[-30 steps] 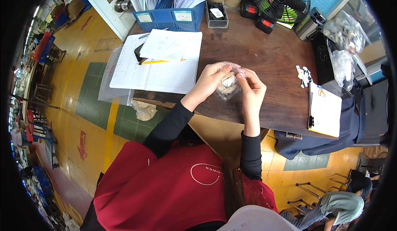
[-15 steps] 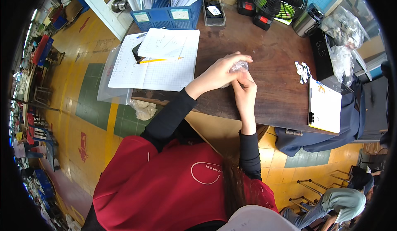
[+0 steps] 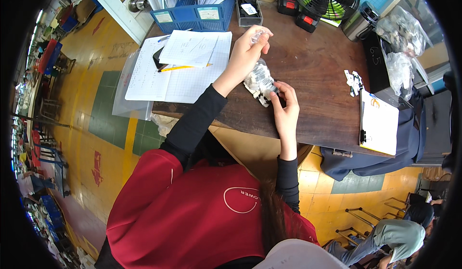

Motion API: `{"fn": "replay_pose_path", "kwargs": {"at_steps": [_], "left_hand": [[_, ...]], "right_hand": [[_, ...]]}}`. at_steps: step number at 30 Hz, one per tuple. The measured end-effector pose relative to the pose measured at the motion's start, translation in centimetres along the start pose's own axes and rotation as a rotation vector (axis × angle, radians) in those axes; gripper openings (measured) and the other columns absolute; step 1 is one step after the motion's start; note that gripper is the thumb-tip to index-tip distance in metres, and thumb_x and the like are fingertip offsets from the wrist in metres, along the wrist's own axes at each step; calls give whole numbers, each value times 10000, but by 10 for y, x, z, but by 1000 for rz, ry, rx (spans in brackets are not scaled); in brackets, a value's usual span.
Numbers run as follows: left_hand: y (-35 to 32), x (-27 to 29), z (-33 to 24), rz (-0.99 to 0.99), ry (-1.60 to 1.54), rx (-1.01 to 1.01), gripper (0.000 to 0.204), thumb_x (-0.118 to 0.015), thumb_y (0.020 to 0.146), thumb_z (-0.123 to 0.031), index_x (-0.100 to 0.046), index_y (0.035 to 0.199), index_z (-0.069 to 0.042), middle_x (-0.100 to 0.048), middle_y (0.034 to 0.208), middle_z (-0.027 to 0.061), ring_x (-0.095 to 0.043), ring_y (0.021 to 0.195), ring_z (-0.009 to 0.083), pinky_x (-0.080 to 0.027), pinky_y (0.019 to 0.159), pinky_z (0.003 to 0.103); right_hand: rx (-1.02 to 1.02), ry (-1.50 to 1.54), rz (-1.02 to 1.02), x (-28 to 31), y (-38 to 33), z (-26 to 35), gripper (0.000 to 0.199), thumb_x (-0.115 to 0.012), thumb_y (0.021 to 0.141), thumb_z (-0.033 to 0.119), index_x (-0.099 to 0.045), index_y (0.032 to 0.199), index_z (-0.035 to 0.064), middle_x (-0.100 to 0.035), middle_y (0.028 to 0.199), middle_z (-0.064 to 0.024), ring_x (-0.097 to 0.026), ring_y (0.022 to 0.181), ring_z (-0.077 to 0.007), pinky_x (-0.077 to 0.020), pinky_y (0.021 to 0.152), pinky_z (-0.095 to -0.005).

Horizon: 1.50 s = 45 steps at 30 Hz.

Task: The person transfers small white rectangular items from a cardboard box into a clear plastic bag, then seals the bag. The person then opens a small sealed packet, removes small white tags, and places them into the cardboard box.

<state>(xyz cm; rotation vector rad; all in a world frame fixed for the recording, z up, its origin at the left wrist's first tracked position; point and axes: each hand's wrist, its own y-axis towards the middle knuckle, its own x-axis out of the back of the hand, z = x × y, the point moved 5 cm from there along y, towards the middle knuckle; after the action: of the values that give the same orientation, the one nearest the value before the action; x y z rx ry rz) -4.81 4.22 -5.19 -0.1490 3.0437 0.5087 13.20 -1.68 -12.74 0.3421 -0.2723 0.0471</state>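
Holding the bunched upper end of a clear plastic bag [image 3: 260,76] in the left hand [image 3: 246,53], with fingers closed around it. Resting the right hand [image 3: 285,106] at the bag's lower end, with thumb and fingertips near together; cannot tell whether pinching or only touching. Showing small white and dark pieces [image 3: 264,99] at that end, over the brown wooden table [image 3: 320,66]. To the left, an open notebook [image 3: 185,87] bearing loose paper [image 3: 185,47] and a yellow pencil [image 3: 185,67]. Well apart to the right, a clipboard [image 3: 378,124].
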Motion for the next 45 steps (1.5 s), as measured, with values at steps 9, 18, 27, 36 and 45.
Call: {"fn": "replay_pose_path", "kwargs": {"at_steps": [9,18,27,36,45], "left_hand": [[8,29,-13,2,-293,-49,463,-639,951,-93,-461,1378,-65,-637,1111,126,-626,837,138,-492,769,238],[13,54,-20,62,-175,59,599,-372,1083,-392,-259,1540,-21,-475,1479,206,-496,1353,251,-410,1119,362],[-46,-13,-11,202,-720,198,717,-379,1033,-544,-181,1585,-133,-339,1568,208,-421,1399,337,-364,1141,428],[-104,42,-31,369,-42,257,466,-643,965,-237,-549,1360,-10,-632,1309,141,-629,1151,237,-476,997,346],[-259,52,47,1050,1055,248,607,-761,839,-268,-559,1388,-106,-526,1443,130,-439,1375,324,-321,1158,461]], "right_hand": [[80,-124,15,-2,1,11,381,-719,865,107,-628,1229,45,-613,1268,-149,-583,1182,-323,-455,1009,-397],[90,-99,-42,4,-1,14,427,-717,861,106,-617,1273,53,-559,1353,-172,-533,1264,-328,-426,1053,-407],[142,582,-129,3,-10,22,754,-727,839,63,-369,1501,19,-464,1486,-173,-421,1385,-286,-289,1171,-406],[-53,396,-604,114,-8,4,197,-659,951,83,-690,1099,-42,-701,912,-51,-581,726,-64,-456,662,-200],[-89,441,-893,270,3,-65,351,-580,1000,150,-595,1295,-38,-703,1080,-111,-611,750,-98,-502,649,-208]]}}
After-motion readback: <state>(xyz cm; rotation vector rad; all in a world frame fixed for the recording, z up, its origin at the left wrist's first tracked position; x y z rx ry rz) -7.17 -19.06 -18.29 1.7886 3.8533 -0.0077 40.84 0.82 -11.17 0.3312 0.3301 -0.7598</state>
